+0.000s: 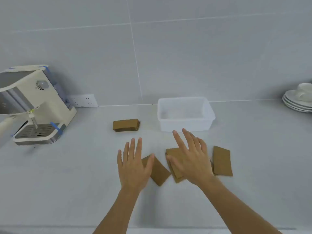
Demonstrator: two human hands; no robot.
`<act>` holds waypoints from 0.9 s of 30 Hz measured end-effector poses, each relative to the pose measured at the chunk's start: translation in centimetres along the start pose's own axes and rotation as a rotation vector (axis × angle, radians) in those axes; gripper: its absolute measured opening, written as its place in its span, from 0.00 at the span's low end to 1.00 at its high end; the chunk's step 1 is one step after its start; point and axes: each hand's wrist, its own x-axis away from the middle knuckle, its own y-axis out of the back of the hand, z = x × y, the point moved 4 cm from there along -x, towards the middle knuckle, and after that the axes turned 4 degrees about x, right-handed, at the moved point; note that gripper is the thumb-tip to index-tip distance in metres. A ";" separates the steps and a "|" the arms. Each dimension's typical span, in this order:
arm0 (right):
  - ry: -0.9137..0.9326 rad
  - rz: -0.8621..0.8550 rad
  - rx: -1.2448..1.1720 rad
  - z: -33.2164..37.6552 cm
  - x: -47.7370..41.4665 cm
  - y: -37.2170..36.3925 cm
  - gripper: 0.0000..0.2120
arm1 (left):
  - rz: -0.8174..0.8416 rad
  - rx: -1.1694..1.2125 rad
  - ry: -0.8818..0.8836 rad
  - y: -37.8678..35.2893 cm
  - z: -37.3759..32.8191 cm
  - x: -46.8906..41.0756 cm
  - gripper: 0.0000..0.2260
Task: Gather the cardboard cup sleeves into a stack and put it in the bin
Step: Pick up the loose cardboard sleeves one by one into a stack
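Note:
Brown cardboard cup sleeves lie flat on the grey counter. A small stack of sleeves (126, 125) sits left of the translucent white bin (185, 125), which looks empty. My left hand (133, 166) hovers with fingers spread, its thumb over a tilted sleeve (160, 173). Spread flat, my right hand (190, 159) lies over a few overlapping sleeves (175, 166). Another sleeve (222, 160) rests just right of that hand. Neither hand grips anything.
A cream espresso machine (33, 105) stands at the left, a wall socket strip (82, 100) behind it. Stacked white saucers with a cup (298, 98) sit at the far right. The counter's front edge (152, 228) runs under my forearms.

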 end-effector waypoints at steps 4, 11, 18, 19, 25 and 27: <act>0.062 0.049 0.021 2.2 1.3 -2.4 0.33 | 0.016 -0.045 0.042 -1.3 2.3 1.4 0.33; 0.099 0.197 -0.030 4.5 2.9 -5.9 0.33 | 0.105 -0.109 0.084 -2.9 5.4 3.2 0.31; 0.049 0.379 -0.072 6.1 3.6 -7.6 0.32 | 0.160 -0.119 0.124 -4.1 7.0 4.3 0.32; 0.039 0.407 -0.070 6.3 3.7 -7.8 0.32 | 0.164 -0.109 0.130 -4.2 7.2 4.4 0.32; 0.013 0.549 -0.021 7.0 4.3 -8.9 0.29 | 0.194 -0.097 0.134 -4.8 7.4 5.0 0.32; 0.012 0.551 -0.001 7.0 4.3 -9.1 0.28 | 0.205 -0.103 0.140 -5.0 7.5 4.9 0.33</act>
